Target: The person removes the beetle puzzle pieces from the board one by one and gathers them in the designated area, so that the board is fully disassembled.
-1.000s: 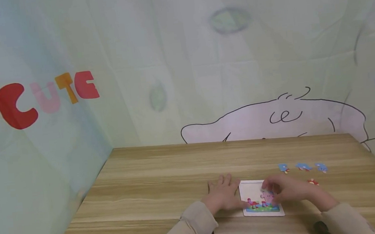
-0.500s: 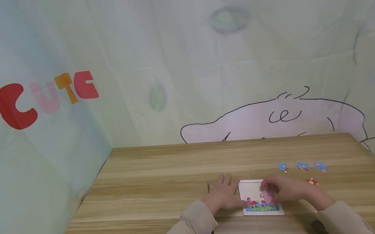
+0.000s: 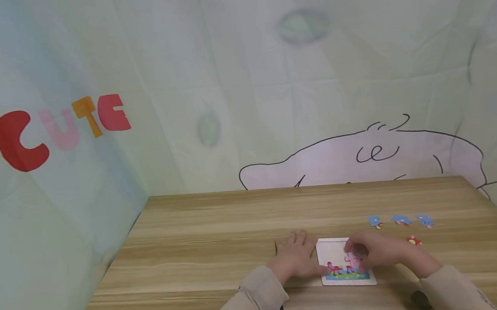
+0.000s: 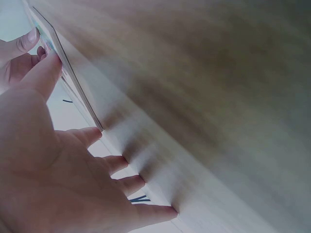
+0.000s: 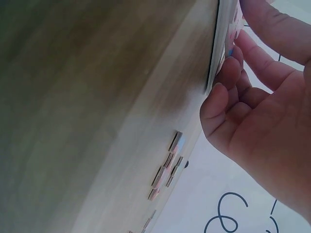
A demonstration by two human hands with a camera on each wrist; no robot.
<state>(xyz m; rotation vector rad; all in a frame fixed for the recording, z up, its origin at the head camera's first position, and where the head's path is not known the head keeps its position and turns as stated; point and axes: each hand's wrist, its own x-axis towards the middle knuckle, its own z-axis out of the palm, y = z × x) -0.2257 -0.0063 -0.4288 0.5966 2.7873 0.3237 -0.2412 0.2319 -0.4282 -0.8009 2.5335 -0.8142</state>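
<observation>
A white-framed jigsaw puzzle board [image 3: 332,250] lies flat on the table in the head view. Its lower part carries a colourful picture strip with red feet and green grass. My left hand [image 3: 295,259] is at the board's left side, fingers spread with tips on the tabletop; its thumb rests on the board's left border, as the left wrist view confirms. Over the board's right half, my right hand [image 3: 378,250] has curled fingers and thumb about a pink puzzle piece [image 3: 354,259]. Those fingers cover part of the piece, so whether it sits fully flat cannot be told.
Beyond my right hand lie loose blue puzzle pieces [image 3: 401,220] in a row, with a red and yellow piece [image 3: 414,240] nearer. A dark object [image 3: 421,301] shows beside the right sleeve. A printed cloth backdrop [image 3: 205,79] rises behind the wooden table [image 3: 202,239].
My right forearm and sleeve have shifted very slightly left, while the right fingers stay at the pink piece. The left hand and the loose pieces keep their places.
</observation>
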